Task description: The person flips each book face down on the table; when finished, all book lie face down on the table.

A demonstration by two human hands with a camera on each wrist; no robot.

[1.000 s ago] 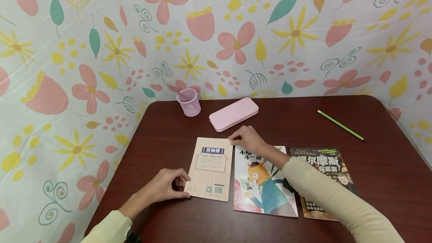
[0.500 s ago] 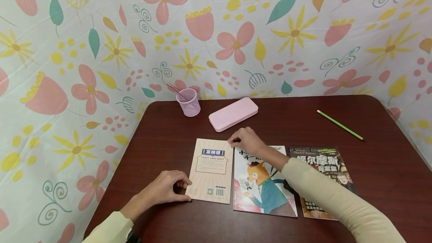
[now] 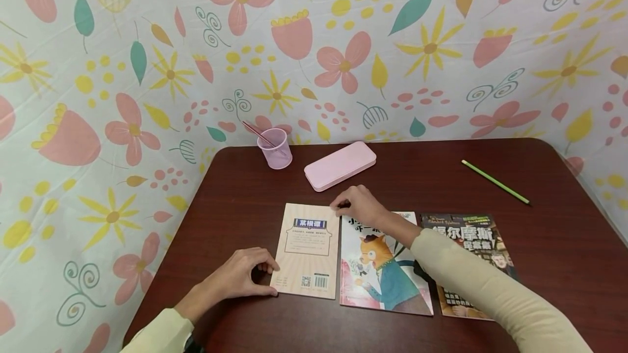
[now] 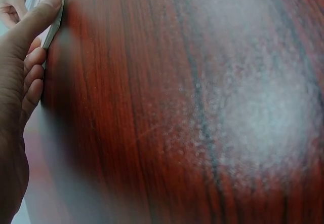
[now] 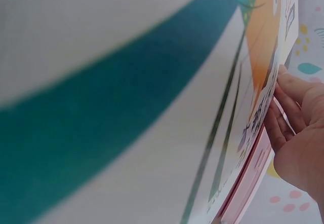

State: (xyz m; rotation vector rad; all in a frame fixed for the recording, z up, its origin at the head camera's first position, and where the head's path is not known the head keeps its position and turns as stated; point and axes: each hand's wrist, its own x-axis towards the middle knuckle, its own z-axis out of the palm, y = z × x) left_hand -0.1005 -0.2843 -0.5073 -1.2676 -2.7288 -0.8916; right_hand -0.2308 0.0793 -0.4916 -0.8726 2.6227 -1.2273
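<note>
Pinching the near left corner of the beige book (image 3: 308, 249), the left hand (image 3: 240, 277) is lying on the dark table (image 3: 564, 255), its thumb and curled fingers (image 4: 31, 72) closing on the book's edge, so the book is lying just right of those fingertips. The book's long axis is running away from the person, toward the pink pencil case (image 3: 340, 165) and the pink cup (image 3: 275, 147) beyond it. At the far right corner, the right hand (image 3: 360, 204) is curling its fingers (image 5: 283, 112) onto that corner, the book lying left of and below them; whether they are gripping or only pressing cannot be told. Both hands are equally near, at opposite corners. Right of it, touching or nearly so, the cat picture book (image 3: 382, 266) is lying under the right forearm, then the dark-covered book (image 3: 466, 233), and a green pencil (image 3: 494, 181) well apart.
</note>
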